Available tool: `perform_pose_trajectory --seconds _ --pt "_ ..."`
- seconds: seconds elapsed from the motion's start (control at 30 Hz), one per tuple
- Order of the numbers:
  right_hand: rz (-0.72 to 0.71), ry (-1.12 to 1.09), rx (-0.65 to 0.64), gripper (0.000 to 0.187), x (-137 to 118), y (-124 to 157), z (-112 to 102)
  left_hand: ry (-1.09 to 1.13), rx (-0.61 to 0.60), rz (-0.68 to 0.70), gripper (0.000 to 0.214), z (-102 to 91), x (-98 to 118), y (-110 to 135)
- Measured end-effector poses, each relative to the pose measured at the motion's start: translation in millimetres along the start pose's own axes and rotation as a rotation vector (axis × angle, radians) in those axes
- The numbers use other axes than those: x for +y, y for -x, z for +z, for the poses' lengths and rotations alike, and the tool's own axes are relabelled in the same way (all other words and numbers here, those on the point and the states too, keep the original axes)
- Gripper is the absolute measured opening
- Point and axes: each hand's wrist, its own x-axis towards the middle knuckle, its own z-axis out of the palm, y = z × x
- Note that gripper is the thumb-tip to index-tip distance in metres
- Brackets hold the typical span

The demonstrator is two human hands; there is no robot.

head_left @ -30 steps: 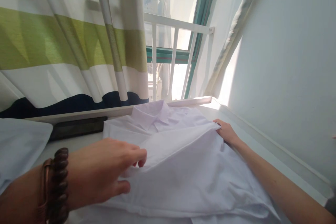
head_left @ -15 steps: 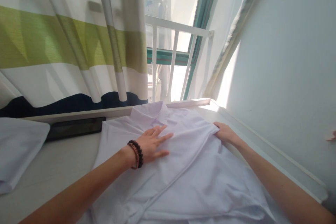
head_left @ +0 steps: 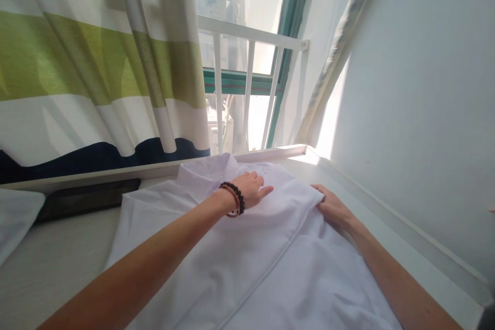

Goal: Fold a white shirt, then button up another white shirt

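A white collared shirt (head_left: 247, 247) lies spread over the pale surface, its collar (head_left: 207, 170) toward the window. My left hand (head_left: 251, 188), with dark beads and a copper-coloured bangle at the wrist, rests on the cloth just right of the collar. Its thumb is stretched away from the fingers, and nothing is gripped. At the shirt's right edge, my right hand (head_left: 332, 206) pinches the fabric between thumb and fingers. Part of that grip is hidden by the cloth fold.
On the left lie a dark flat tablet-like object (head_left: 91, 198) and a folded white cloth (head_left: 17, 216). A striped curtain (head_left: 104, 67) hangs behind. White railing bars (head_left: 249, 77) stand before the window. A low ledge (head_left: 406, 237) runs along the right wall (head_left: 417, 87).
My left hand has slid right and slightly away across the shirt, its fingers less spread. My right hand keeps hold of the edge. The view has shifted a little to the right.
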Motion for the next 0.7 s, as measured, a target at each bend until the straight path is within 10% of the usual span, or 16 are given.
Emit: perform_pose_trajectory --seconds 0.33,0.7 --pt "0.012 -0.262 -0.110 0.031 -1.5 0.9 -2.3 0.310 -0.004 -0.219 0.031 28.6 -1.2 -135.1" --pt "0.045 -0.014 0.172 0.016 12.0 -11.7 2.9 1.100 0.034 -0.217 0.022 39.8 -28.8 -151.3"
